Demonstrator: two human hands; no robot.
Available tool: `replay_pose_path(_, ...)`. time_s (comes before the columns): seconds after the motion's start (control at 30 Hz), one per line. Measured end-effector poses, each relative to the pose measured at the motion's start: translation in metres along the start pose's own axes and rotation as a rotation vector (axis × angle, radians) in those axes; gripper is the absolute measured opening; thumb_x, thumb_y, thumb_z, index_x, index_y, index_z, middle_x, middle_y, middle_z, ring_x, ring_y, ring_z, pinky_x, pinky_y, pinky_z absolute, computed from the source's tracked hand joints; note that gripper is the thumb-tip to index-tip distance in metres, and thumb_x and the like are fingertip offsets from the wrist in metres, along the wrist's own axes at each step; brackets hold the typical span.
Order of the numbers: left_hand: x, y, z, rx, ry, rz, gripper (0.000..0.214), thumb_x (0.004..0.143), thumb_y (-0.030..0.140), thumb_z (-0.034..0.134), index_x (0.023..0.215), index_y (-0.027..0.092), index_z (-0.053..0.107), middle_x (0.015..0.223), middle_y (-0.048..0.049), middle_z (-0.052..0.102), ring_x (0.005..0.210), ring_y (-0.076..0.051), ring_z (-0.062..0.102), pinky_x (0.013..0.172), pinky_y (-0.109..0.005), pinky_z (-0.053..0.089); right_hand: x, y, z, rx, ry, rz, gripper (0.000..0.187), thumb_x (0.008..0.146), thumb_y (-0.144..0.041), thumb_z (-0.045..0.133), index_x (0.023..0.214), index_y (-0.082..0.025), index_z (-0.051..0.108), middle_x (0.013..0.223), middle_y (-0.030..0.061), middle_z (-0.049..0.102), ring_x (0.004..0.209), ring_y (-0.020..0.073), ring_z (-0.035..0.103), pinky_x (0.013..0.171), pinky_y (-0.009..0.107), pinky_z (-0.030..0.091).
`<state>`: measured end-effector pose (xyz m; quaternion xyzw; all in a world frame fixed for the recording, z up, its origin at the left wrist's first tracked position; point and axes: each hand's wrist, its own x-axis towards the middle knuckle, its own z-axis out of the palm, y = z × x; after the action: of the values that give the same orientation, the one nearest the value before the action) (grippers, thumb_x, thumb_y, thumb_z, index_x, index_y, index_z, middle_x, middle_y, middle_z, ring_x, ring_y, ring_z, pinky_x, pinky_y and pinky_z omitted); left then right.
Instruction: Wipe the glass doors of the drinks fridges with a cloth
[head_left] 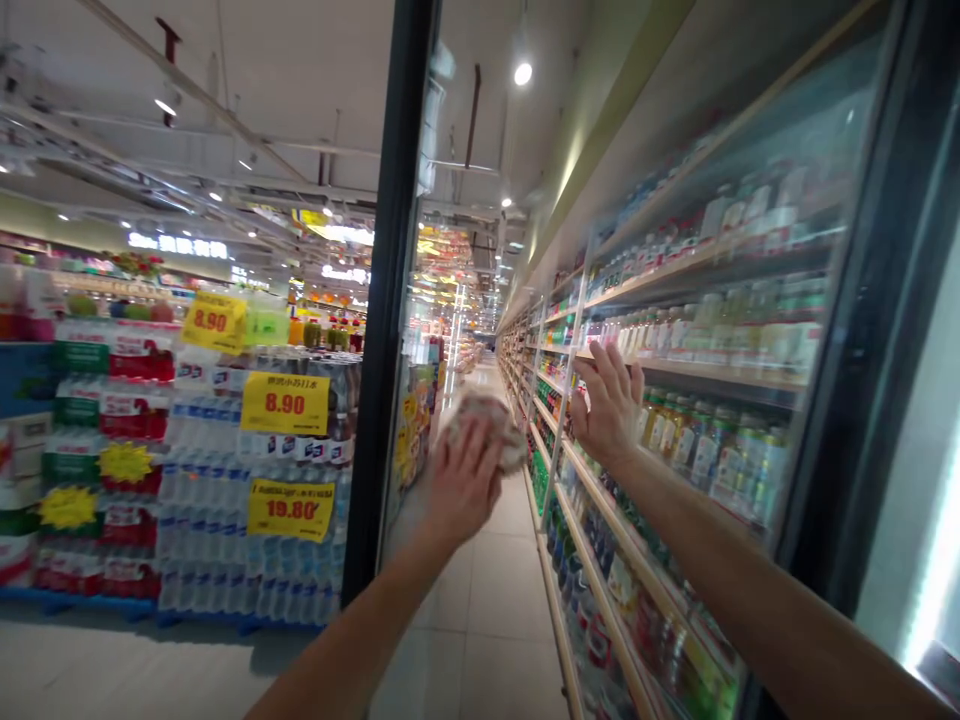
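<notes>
A glass door (480,590) with a dark frame (390,300) stands in front of me. My left hand (463,478) holds a crumpled, pale patterned cloth (491,425) under its fingers, up at the glass. Both the hand and the cloth are blurred by motion. To the right, my right hand (609,405) is raised with its fingers spread and nothing in it. Its palm faces the pane; whether it touches the glass I cannot tell.
Shelves of bottles (705,440) show in or through the glass on the right. Left of the door stand stacked packs of bottled water (210,500) with yellow price signs (285,402). A dark upright frame (840,350) and a bright light strip (934,580) are at the right.
</notes>
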<state>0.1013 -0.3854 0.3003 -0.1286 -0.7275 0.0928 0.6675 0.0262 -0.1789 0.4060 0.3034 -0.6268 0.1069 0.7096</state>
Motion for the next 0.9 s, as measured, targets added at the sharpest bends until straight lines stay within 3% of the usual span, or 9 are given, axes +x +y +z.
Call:
replay_pose_path(0.1, -0.009, 0.002, 0.0, -0.073, -0.118, 0.312, 0.04, 0.086, 0.03, 0.043, 0.126, 0.026, 0.048, 0.138, -0.0019, 0.045, 0.137, -0.018, 0.022, 0.114, -0.042, 0.011, 0.0, -0.001, 0.0, 0.009, -0.001, -0.003, 0.043, 0.082, -0.025, 0.044, 0.125, -0.023, 0.047, 0.14, 0.0079, 0.043, 0.135, 0.0223, 0.03, 0.11, 0.046, 0.016)
replay_pose_path(0.27, -0.009, 0.002, -0.001, 0.045, 0.031, -0.222, 0.045, 0.085, 0.026, 0.045, 0.129, 0.016, 0.044, 0.14, -0.0136, 0.041, 0.138, -0.025, 0.019, 0.111, -0.051, 0.016, 0.001, -0.002, -0.002, -0.023, -0.002, 0.002, 0.037, 0.082, -0.025, 0.044, 0.118, -0.021, 0.051, 0.138, 0.009, 0.046, 0.134, 0.0224, 0.031, 0.109, 0.046, 0.019)
replay_pose_path(0.33, -0.019, 0.012, -0.001, 0.0, -0.02, -0.057, 0.044, 0.085, 0.027, 0.046, 0.128, 0.017, 0.046, 0.143, -0.011, 0.038, 0.139, -0.024, 0.016, 0.112, -0.05, 0.014, 0.002, -0.001, -0.002, -0.031, -0.002, 0.001, 0.036, 0.082, -0.025, 0.044, 0.117, -0.021, 0.051, 0.137, 0.0092, 0.046, 0.134, 0.0222, 0.032, 0.109, 0.046, 0.019)
replay_pose_path(0.4, -0.032, 0.02, -0.001, -0.08, -0.134, 0.285, 0.039, 0.085, 0.03, 0.045, 0.124, 0.023, 0.05, 0.144, -0.0023, 0.038, 0.139, -0.02, 0.017, 0.114, -0.045, 0.01, 0.002, -0.001, -0.002, -0.035, 0.01, -0.008, 0.036, 0.082, -0.025, 0.044, 0.117, -0.02, 0.052, 0.137, 0.0095, 0.047, 0.134, 0.022, 0.032, 0.109, 0.045, 0.019)
replay_pose_path(0.47, -0.04, 0.017, -0.003, -0.107, -0.166, 0.391, 0.036, 0.086, 0.032, 0.045, 0.121, 0.027, 0.052, 0.142, 0.0027, 0.04, 0.139, -0.016, 0.018, 0.115, -0.042, 0.007, 0.002, 0.0, -0.002, -0.038, 0.03, -0.017, 0.035, 0.082, -0.025, 0.044, 0.116, -0.02, 0.052, 0.136, 0.0098, 0.048, 0.134, 0.022, 0.033, 0.109, 0.045, 0.02)
replay_pose_path(0.63, -0.036, -0.009, -0.007, 0.051, 0.02, -0.214, 0.044, 0.085, 0.028, 0.049, 0.127, 0.017, 0.047, 0.14, -0.0128, 0.041, 0.139, -0.023, 0.017, 0.112, -0.048, 0.016, 0.002, 0.0, -0.001, -0.03, 0.039, -0.021, 0.034, 0.082, -0.025, 0.045, 0.115, -0.02, 0.053, 0.136, 0.0097, 0.048, 0.133, 0.0222, 0.034, 0.109, 0.045, 0.02)
replay_pose_path(0.7, -0.046, -0.007, -0.008, 0.032, -0.006, -0.152, 0.046, 0.084, 0.027, 0.049, 0.128, 0.015, 0.046, 0.141, -0.0134, 0.039, 0.139, -0.025, 0.017, 0.112, -0.048, 0.016, 0.002, 0.0, -0.001, -0.021, 0.031, -0.017, 0.035, 0.082, -0.025, 0.044, 0.116, -0.02, 0.053, 0.137, 0.0095, 0.047, 0.134, 0.0221, 0.032, 0.109, 0.045, 0.019)
replay_pose_path(0.8, -0.069, 0.003, -0.007, -0.076, -0.118, 0.2, 0.041, 0.085, 0.027, 0.047, 0.125, 0.024, 0.05, 0.138, -0.0025, 0.045, 0.138, -0.019, 0.02, 0.115, -0.042, 0.011, 0.001, 0.0, -0.001, -0.011, 0.008, -0.008, 0.038, 0.082, -0.025, 0.044, 0.119, -0.021, 0.051, 0.138, 0.0084, 0.045, 0.135, 0.0215, 0.031, 0.11, 0.045, 0.018)
replay_pose_path(0.9, -0.07, 0.003, -0.006, -0.058, -0.114, 0.086, 0.041, 0.085, 0.027, 0.047, 0.125, 0.023, 0.05, 0.137, -0.0048, 0.046, 0.138, -0.018, 0.02, 0.115, -0.041, 0.014, 0.001, 0.0, 0.0, -0.009, -0.001, 0.009, 0.038, 0.082, -0.025, 0.044, 0.12, -0.022, 0.05, 0.139, 0.0074, 0.045, 0.135, 0.0208, 0.03, 0.11, 0.044, 0.017)
